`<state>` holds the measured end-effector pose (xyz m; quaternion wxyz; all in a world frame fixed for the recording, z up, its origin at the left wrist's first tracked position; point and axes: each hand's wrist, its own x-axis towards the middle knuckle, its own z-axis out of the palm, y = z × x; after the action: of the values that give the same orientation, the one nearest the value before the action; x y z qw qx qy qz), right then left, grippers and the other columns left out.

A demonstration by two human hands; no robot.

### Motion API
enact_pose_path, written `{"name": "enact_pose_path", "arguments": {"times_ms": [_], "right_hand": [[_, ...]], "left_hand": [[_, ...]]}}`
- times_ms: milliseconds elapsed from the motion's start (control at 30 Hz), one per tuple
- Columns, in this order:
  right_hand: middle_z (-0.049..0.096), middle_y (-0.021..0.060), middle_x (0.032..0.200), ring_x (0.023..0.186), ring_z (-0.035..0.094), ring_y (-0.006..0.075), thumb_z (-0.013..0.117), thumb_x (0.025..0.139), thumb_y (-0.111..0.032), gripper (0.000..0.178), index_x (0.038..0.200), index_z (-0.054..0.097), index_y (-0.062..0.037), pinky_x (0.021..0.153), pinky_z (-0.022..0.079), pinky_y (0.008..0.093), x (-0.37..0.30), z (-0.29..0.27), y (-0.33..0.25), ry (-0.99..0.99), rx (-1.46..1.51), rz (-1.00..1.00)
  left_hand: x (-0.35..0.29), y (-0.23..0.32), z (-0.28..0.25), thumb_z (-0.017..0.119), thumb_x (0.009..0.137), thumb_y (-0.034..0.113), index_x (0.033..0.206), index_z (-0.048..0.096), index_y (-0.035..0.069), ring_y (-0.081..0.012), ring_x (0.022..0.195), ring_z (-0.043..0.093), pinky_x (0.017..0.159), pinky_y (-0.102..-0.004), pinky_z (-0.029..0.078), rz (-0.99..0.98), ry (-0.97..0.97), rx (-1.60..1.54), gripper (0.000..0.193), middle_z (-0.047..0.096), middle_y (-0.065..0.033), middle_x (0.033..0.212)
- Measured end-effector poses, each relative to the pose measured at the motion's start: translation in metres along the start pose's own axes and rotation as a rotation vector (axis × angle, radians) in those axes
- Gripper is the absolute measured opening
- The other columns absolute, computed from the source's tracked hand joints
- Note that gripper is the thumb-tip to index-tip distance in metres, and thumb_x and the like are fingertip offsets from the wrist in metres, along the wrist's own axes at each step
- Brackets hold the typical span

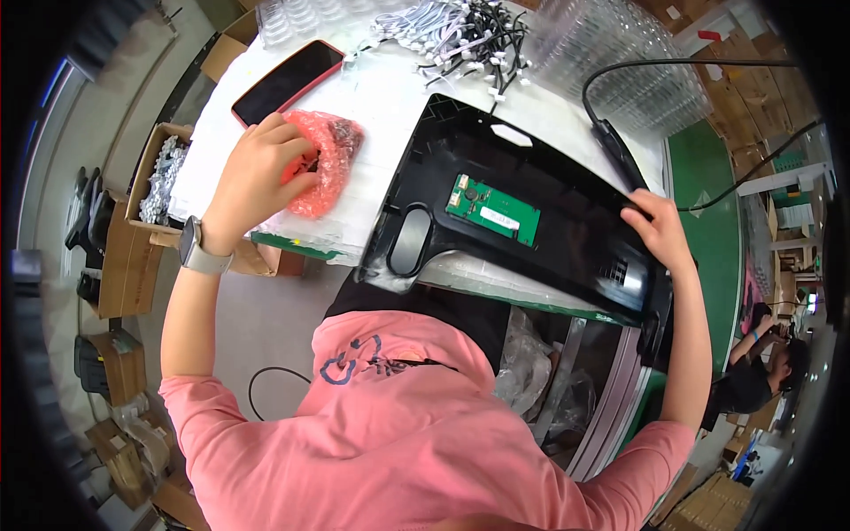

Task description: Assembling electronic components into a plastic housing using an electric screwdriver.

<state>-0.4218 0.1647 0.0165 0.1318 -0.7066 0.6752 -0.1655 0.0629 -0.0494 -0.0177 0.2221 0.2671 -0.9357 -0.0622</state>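
White-covered bench (379, 133), cardboard boxes (133, 265) around the room. One phone (292, 81), flat. One long, glossy black plastic panel (575, 234) overhangs the near edge; one green circuit board (522, 214) on it. Left hand (263, 168) at one red bubble-wrap pouch (331, 188), fingers curled; right hand (664, 232) at panel's right end. Either grip's hold: cannot tell.

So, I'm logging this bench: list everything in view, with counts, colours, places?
Phone: one, black and red, upper left
Bubble-wrap bag: one, pink, near phone
Housing: one, black, centre
Circuit board: one, green, on housing
Cables: many, black and white, far side
Trays: several, clear, far side
Corded tool: one, black, beside housing
Cardboard boxes: several, brown, both sides
Co-worker: one, black clothing, right
Table: one, white, upper centre
Shirt: one, pink, lower centre
Watch: one, grey, left wrist
Left hand: one, bare, at bag
Right hand: one, bare, at housing
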Motion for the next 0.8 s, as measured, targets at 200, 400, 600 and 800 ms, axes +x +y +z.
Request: {"name": "enact_pose_path", "arguments": {"times_ms": [200,400,600,800], "right_hand": [[0.067,0.0103,0.086,0.080,0.065,0.0186,0.069,0.087,-0.017,0.026,0.105,0.067,0.0023,0.072,0.048,0.0286,0.032,-0.013,0.019,0.040,0.272,0.236],[0.069,0.0104,0.089,0.084,0.067,0.0170,0.075,0.081,-0.021,0.037,0.109,0.067,0.0019,0.080,0.051,0.0302,0.056,-0.008,0.041,0.143,-0.219,0.375],[0.069,0.0110,0.087,0.082,0.066,0.0166,0.077,0.075,-0.019,0.041,0.109,0.068,0.0021,0.077,0.051,0.0313,0.078,0.002,0.063,-0.006,-0.287,0.315],[0.069,0.0110,0.085,0.080,0.064,0.0171,0.077,0.070,-0.015,0.035,0.100,0.070,0.0025,0.077,0.050,0.0295,0.074,0.001,0.060,0.515,-0.028,0.313]], "left_hand": [[0.004,-0.001,-0.006,0.072,0.070,0.003,0.081,0.066,0.004,-0.0274,0.087,0.057,0.075,-0.0394,0.044,0.040,-0.098,0.068,0.012,0.060,-0.0087,0.080],[0.002,-0.006,0.001,0.070,0.071,0.001,0.080,0.063,0.002,-0.0286,0.085,0.058,0.073,-0.0398,0.046,-0.014,0.057,0.071,0.011,0.061,-0.0097,0.081],[0.004,-0.005,0.007,0.069,0.073,-0.001,0.082,0.062,0.000,-0.0259,0.077,0.060,0.071,-0.0344,0.049,-0.143,0.195,-0.117,0.011,0.060,-0.0106,0.081],[0.030,0.018,0.003,0.069,0.080,0.001,0.085,0.062,0.000,-0.0169,0.074,0.058,0.070,-0.0267,0.048,-0.124,0.232,-0.384,0.008,0.059,-0.0063,0.082]]}}
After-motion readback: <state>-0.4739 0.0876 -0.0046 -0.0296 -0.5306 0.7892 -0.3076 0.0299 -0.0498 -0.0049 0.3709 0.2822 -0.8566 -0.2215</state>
